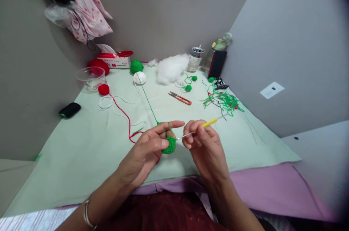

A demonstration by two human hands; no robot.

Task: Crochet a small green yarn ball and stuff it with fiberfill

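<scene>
Between the thumb and fingers of my left hand point(152, 143) is a small green crochet piece point(169, 146). Green yarn point(149, 102) loops over its stretched index finger and leads back toward a green yarn ball point(136, 66). My right hand point(204, 143) is closed around a crochet hook with a yellow handle point(209, 123). The hook's metal tip touches the right edge of the green piece. Red yarn point(122, 110) passes behind my left hand from a small red ball point(103, 89).
Orange-handled thread snips point(180, 98) lie ahead of my hands, near white stuffing point(172, 69). Green yarn scraps point(227, 102) are heaped at the right. A clear plastic tub point(91, 78), a tissue box point(114, 60), a pen cup point(195, 60) and a phone point(217, 64) stand along the back.
</scene>
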